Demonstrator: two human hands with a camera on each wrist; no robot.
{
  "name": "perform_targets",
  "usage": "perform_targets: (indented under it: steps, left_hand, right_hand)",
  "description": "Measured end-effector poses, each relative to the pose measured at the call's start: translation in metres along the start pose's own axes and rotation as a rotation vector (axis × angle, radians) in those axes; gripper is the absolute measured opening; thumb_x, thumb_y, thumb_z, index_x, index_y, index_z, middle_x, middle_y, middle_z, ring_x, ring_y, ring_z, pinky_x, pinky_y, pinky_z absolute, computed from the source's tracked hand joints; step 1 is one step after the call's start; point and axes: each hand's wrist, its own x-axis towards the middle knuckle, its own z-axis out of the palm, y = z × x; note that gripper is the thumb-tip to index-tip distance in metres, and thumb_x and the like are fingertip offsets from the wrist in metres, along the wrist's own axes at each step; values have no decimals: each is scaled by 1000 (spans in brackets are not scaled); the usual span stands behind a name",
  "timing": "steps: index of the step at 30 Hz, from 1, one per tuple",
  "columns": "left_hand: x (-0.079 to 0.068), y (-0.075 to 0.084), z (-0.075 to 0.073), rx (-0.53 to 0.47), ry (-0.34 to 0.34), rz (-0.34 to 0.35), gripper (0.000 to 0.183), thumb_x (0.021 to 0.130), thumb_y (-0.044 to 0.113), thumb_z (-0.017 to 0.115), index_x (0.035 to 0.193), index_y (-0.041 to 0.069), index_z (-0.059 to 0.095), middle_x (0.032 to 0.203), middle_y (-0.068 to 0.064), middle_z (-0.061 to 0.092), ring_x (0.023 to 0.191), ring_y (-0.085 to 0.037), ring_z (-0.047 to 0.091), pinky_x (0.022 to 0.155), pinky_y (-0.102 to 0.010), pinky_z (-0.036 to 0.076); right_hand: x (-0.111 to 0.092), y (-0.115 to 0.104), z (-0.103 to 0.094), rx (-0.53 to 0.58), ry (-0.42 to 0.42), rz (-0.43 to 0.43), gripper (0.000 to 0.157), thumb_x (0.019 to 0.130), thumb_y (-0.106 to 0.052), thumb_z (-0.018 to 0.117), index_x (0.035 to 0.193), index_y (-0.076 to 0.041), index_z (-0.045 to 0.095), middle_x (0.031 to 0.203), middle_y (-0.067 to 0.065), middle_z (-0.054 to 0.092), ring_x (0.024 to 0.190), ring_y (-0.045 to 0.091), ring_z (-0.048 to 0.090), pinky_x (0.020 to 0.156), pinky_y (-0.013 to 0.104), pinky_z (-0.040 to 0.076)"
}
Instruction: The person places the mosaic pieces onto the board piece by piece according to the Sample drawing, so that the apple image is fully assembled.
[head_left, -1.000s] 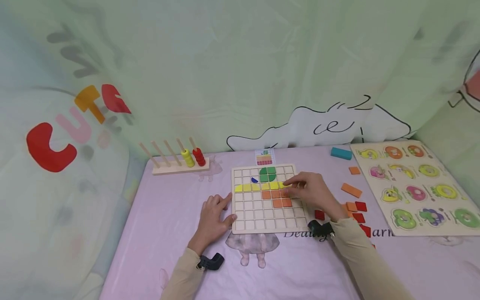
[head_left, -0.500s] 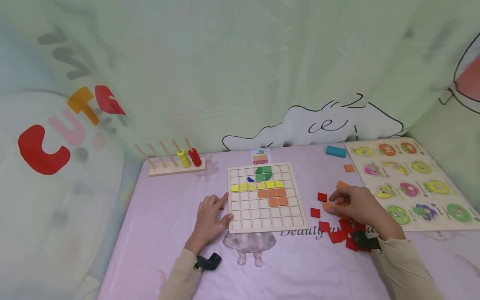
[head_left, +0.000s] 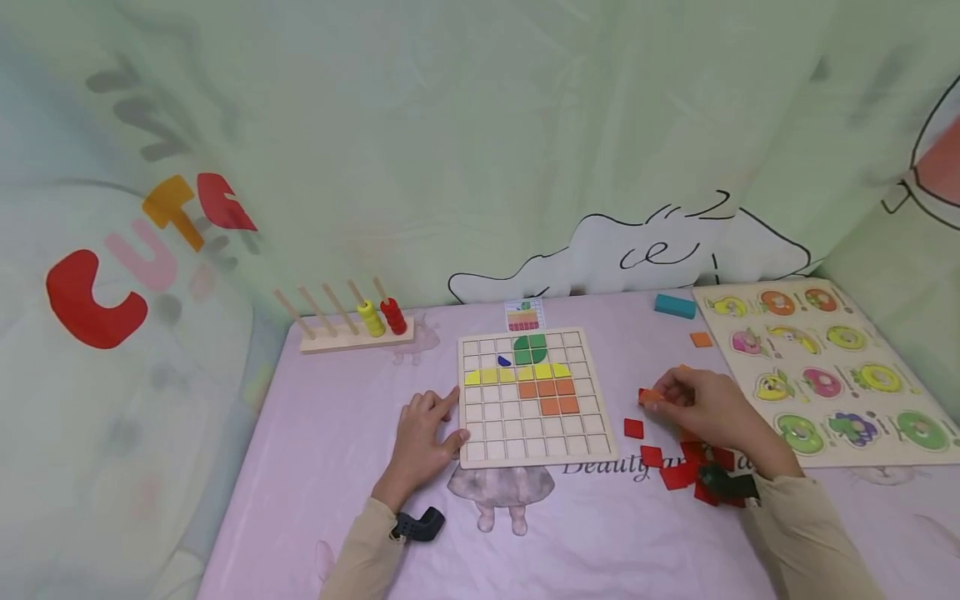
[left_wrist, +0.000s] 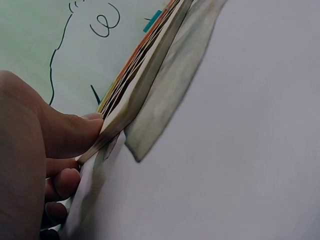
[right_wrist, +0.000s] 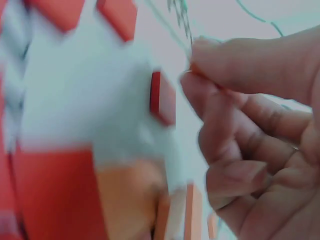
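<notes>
My left hand [head_left: 422, 435] rests at the left side of a wooden grid board [head_left: 512, 463], its index finger and thumb touching the edge apart from each other. In the left wrist view the thumb [left_wrist: 75, 132] presses on the board's edge [left_wrist: 131, 102]. Green, yellow and orange tiles, such as an orange square [head_left: 550, 407], fill some cells; a small blue piece [head_left: 504, 361] lies there too. Right of the board, my right hand [head_left: 708, 404] pinches an orange tile [head_left: 654, 397] between thumb and fingers. Only a sliver of this tile [right_wrist: 194, 67] shows in the right wrist view.
Several red tiles [head_left: 678, 477] lie around and below the right hand. A teal block [head_left: 675, 306] and a fruit puzzle board [head_left: 813, 406] are farther right. Behind the grid board is a picture card [head_left: 524, 315]; a peg stand with rings [head_left: 358, 340] stands back left.
My right hand has left the grid board and moved right to the loose tiles, where it has picked up an orange one. The left hand keeps its place at the board's edge.
</notes>
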Motion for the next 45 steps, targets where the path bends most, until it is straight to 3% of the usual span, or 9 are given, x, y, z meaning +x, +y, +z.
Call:
perform_targets:
  steps: [4, 8, 13, 22, 28, 35, 45]
  left_hand:
    - [0, 0, 0, -1, -2, -5, 68, 87, 25, 78, 150, 7, 61, 91, 3, 53, 88, -15, 40, 82, -33, 31]
    - [0, 0, 0, -3, 1, -3, 67, 87, 25, 78, 150, 7, 61, 91, 2, 53, 88, -15, 40, 82, -34, 31]
    - [-1, -1, 1, -5, 4, 11, 67, 86, 26, 78, 149, 7, 62, 91, 2, 54, 88, -15, 41, 82, -34, 32]
    - [-1, -1, 2, -10, 7, 16, 67, 86, 25, 78, 148, 7, 62, 91, 2, 54, 87, -15, 40, 82, -34, 31]
    - [0, 1, 1, -9, -4, 12, 68, 86, 25, 78, 149, 7, 61, 91, 1, 54, 88, -16, 40, 82, -34, 31]
    - [-1, 1, 1, -12, 5, 14, 68, 86, 24, 79, 149, 6, 61, 91, 1, 54, 87, -16, 41, 82, -34, 31]
    - [0, 1, 0, -11, -9, -9, 68, 87, 24, 78, 150, 7, 60, 92, 2, 52, 88, -16, 40, 83, -34, 30]
  right_hand:
    - [10, -12, 9, 148, 11, -30, 38, 95, -23, 80, 126, -8, 65, 93, 5, 72, 76, 17, 62, 63, 25, 51]
    - [21, -28, 26, 262, 2, -21, 37, 96, -26, 80, 126, -9, 66, 93, 5, 75, 78, 16, 64, 65, 24, 51]
    - [32, -45, 51, 336, 6, -41, 36, 98, -16, 77, 131, -7, 66, 98, 7, 80, 90, 18, 68, 74, 20, 52]
    - [41, -75, 83, 248, 47, -155, 28, 90, -12, 84, 117, -8, 75, 94, 2, 69, 86, 19, 59, 73, 22, 48]
    - [44, -83, 95, 197, 41, -231, 29, 84, -12, 90, 111, -8, 80, 98, 3, 71, 83, 15, 58, 71, 22, 49]
    - [44, -88, 100, 124, 13, -207, 27, 81, -15, 92, 106, -11, 82, 88, 1, 60, 80, 16, 50, 66, 24, 39]
    - [44, -97, 100, 70, 15, -172, 22, 83, -16, 90, 103, -13, 82, 89, 0, 60, 82, 18, 50, 67, 27, 40]
